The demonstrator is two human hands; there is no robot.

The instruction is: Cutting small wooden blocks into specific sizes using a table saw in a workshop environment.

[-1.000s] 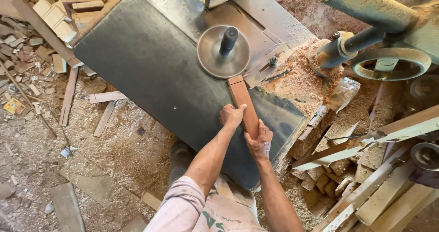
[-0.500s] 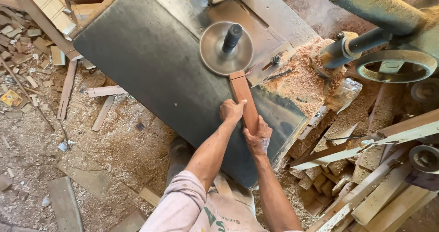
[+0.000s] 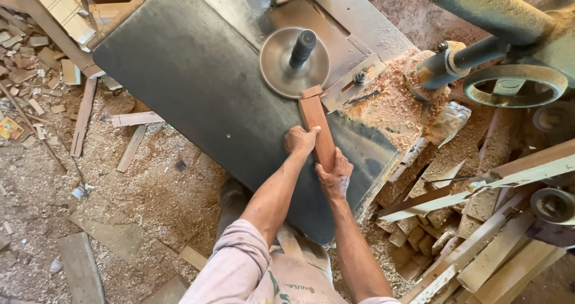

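Between both hands, a reddish wooden block [image 3: 317, 131] lies flat on the dark steel table [image 3: 191, 82]. Each grip is pressed onto it: the left hand [image 3: 300, 141] clasps its near-left edge, the right hand [image 3: 333, 175] bears down on its near end. Just beyond the grip, the block's far end touches the round metal disc [image 3: 281, 70] with its upright black spindle [image 3: 302, 47]. Sawdust [image 3: 389, 103] is heaped to the right of the grip. As I judge it, a catch at the spindle could kick the block back, or a slip on dust could carry fingers toward the disc.
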